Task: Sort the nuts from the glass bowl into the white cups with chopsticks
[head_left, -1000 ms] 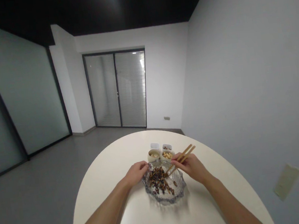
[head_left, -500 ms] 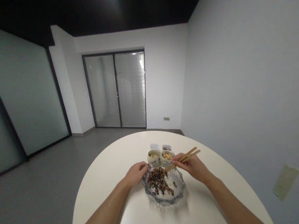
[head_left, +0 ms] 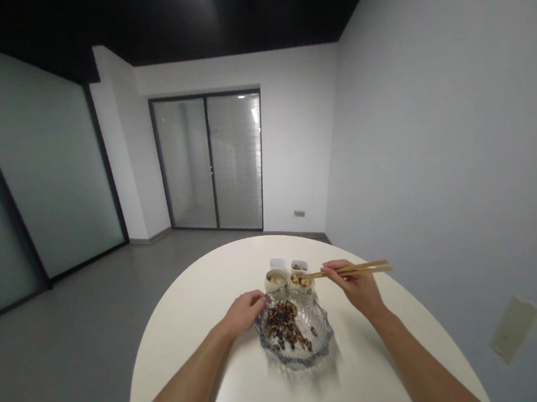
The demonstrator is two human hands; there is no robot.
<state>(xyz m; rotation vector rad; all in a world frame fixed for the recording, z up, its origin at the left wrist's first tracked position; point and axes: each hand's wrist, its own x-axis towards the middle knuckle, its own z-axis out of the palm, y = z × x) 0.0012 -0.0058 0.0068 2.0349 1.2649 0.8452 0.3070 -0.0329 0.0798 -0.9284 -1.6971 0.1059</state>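
My left hand is closed on the left rim of a clear scalloped glass bowl. Dark brown and yellowish elongated pieces, too small to name, lie heaped mostly in its left half. A pair of wooden chopsticks is in my right hand, which is raised to the right of the bowl. Their tips reach into a small round pot behind the glass bowl, among pale yellow-tan pieces. Whether the tips pinch something cannot be made out.
Beside that pot stands another small round pot with pale contents. Behind them are two small white containers, the left one and the right one, which holds small dark bits. All stand on a round white table, with a wall at the right.
My right hand has moved up and to the right with the chopsticks. Their tips went from the dark pieces in the glass bowl to the right pot. My left hand stayed in place.
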